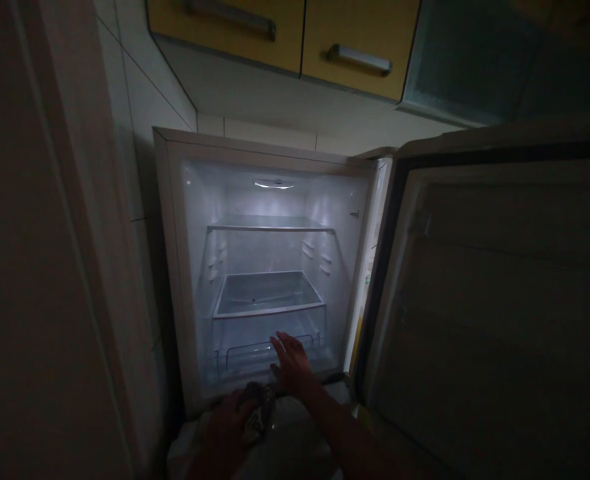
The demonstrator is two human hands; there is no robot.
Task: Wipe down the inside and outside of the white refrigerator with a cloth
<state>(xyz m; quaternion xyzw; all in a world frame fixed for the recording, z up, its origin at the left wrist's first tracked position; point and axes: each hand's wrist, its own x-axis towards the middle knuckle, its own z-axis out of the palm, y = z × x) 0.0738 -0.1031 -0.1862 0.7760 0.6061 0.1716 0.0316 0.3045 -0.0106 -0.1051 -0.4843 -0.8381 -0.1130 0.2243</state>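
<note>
An open fridge [172, 267] stands in front of me, lit from inside. My right hand [292, 363] is at the front of its clear bottom drawer [245, 357], fingers stretched forward and apart, nothing visible in them. Whether the fingertips touch the drawer I cannot tell. Lower and to the left, my left hand [229, 413] is closed around a dark patterned cloth [259, 410] by the fridge's bottom front edge. Above the drawer lies a glass shelf [269, 293] with a pale rim, and higher up another glass shelf [269, 223].
The fridge door [489, 300] is swung wide to the right. Yellow cabinets [359, 40] with metal handles hang overhead. A tiled wall [129, 133] and a brownish upright panel [49, 267] flank the left. A pale surface [299, 433] lies below the fridge opening.
</note>
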